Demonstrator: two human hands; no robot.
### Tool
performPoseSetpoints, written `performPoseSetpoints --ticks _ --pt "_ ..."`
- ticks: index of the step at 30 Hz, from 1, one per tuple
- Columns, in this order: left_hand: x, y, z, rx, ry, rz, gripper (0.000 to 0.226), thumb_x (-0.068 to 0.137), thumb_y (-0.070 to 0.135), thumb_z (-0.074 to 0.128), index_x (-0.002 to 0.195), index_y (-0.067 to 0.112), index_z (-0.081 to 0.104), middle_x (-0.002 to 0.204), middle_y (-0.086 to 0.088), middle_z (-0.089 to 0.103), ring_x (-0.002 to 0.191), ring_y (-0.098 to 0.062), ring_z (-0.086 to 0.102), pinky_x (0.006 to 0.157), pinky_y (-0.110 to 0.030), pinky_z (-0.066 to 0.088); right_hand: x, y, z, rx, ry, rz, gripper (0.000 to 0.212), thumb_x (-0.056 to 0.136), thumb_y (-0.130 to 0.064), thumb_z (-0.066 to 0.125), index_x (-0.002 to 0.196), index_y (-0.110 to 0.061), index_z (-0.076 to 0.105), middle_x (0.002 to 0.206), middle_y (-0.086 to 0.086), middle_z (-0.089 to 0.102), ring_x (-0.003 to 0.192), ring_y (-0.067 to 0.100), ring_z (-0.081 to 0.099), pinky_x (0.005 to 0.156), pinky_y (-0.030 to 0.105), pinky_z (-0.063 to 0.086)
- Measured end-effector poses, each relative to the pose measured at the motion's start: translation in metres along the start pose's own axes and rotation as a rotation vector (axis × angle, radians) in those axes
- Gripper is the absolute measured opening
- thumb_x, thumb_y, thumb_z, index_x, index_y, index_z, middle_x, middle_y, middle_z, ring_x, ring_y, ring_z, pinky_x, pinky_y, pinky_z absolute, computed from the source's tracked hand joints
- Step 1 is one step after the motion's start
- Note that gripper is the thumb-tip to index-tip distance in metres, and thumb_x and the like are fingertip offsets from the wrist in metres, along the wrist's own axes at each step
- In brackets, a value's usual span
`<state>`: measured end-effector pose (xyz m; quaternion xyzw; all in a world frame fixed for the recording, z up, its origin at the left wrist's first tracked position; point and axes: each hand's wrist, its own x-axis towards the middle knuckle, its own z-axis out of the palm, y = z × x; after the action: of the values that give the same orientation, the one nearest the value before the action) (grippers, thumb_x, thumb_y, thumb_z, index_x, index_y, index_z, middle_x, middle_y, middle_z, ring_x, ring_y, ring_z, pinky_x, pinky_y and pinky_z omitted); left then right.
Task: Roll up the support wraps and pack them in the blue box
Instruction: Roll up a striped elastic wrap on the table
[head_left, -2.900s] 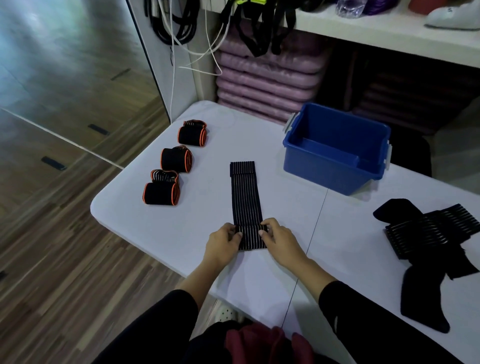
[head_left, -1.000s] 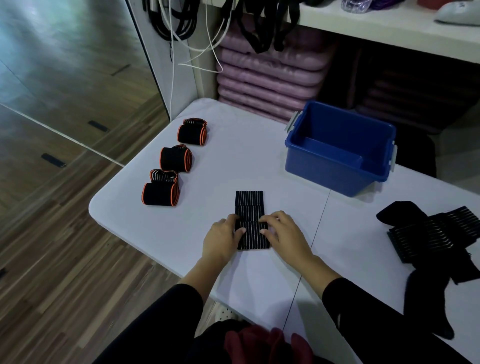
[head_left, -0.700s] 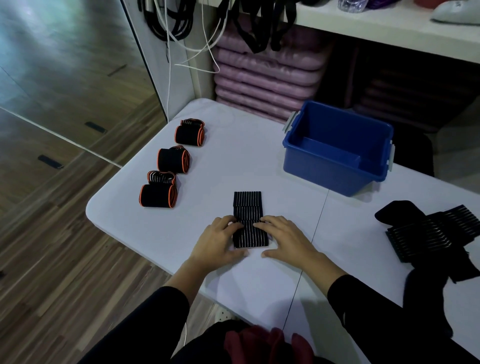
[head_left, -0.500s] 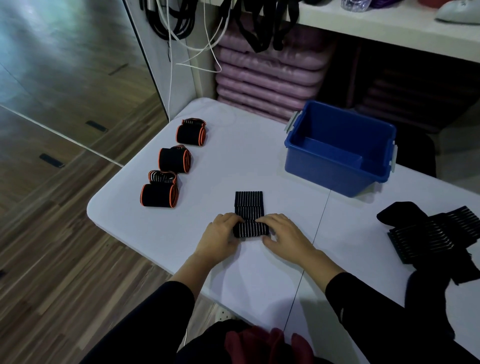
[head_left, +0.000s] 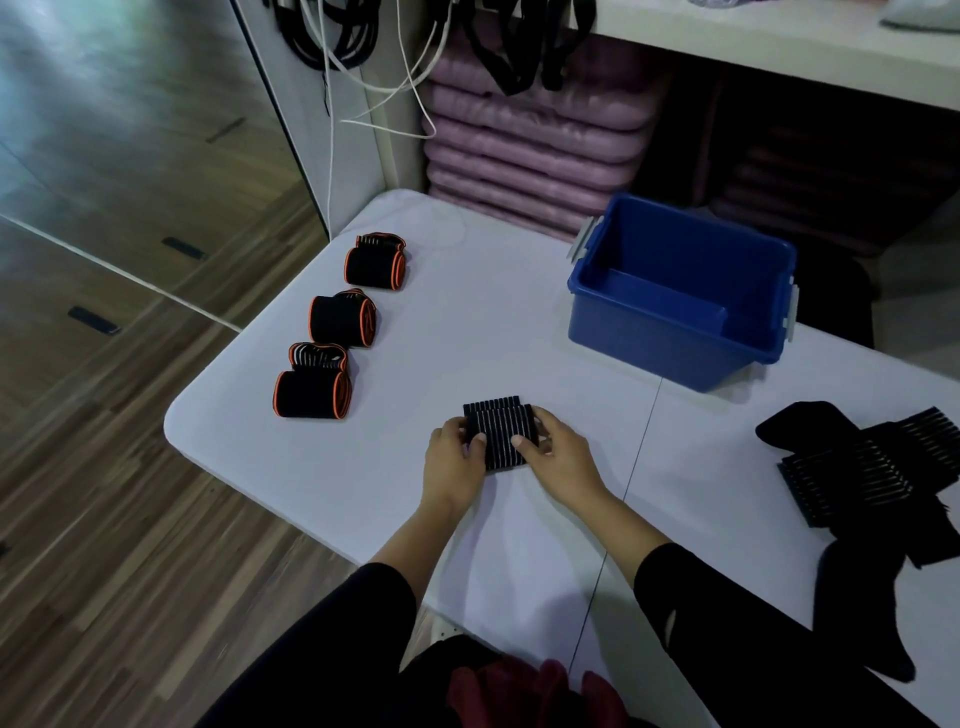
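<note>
Rolled farther up since the long strip lay flat toward the box, the striped wrap (head_left: 501, 436) is now a short bundle with only a narrow flap showing at its far edge. Around its two ends curl the fingers (head_left: 478, 440) of the left hand (head_left: 453, 460) and the right hand (head_left: 560, 460), thumbs pressed on top, so both hands grip it where it sits on the worktop (head_left: 467, 332), near the front edge. Rolling looks almost finished. The next move likely calls for tucking in the last flap while keeping the roll tight, then carrying it to the blue box (head_left: 670, 340), which stands apart at the far right. Three orange-edged rolls (head_left: 311, 392) wait at the left, and a loose black heap (head_left: 872, 467) lies at the right.
</note>
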<state>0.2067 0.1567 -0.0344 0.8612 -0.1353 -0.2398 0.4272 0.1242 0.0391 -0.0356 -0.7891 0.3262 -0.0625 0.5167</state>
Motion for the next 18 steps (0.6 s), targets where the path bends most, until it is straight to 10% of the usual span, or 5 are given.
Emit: performPoseSetpoints --ticks 18 --pt "0.106 0.043 -0.037 -0.385 -0.009 -0.112 0.031 0.094 0.011 0.048 0.124 0.011 0.056 0.105 -0.006 0.065 0.096 -0.019 0.062 0.087 -0.030 0.049 0.096 -0.059 0.008 0.272 0.097 0.126 0.046 0.087 -0.013 0.063 0.132 -0.017 0.049 0.118 0.007 0.059 0.095 0.012 0.055 0.082 0.020 0.041"
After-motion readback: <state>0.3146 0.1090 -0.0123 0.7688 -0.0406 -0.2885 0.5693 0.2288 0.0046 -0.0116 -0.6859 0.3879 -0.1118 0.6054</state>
